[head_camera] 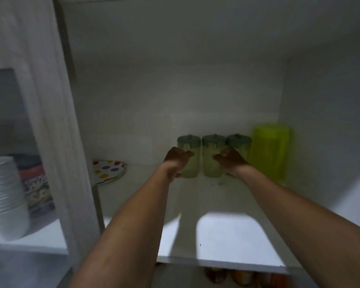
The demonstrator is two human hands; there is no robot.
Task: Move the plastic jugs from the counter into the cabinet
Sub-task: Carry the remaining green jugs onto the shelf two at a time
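Observation:
Three pale green plastic jugs with darker green lids stand in a row at the back of the white cabinet shelf (227,235). My left hand (174,162) is wrapped around the left jug (190,166). The middle jug (210,167) stands free between my hands. My right hand (232,162) is closed on the right jug (240,143) and hides most of its body. A taller bright yellow-green jug (270,151) stands by the right wall, just beyond the row.
A plate with coloured dots (108,169) lies at the shelf's back left. In the left compartment, beside a white upright (79,142), are stacked white bowls (4,194) and patterned dishes (37,188). Orange items (243,276) show on the shelf below.

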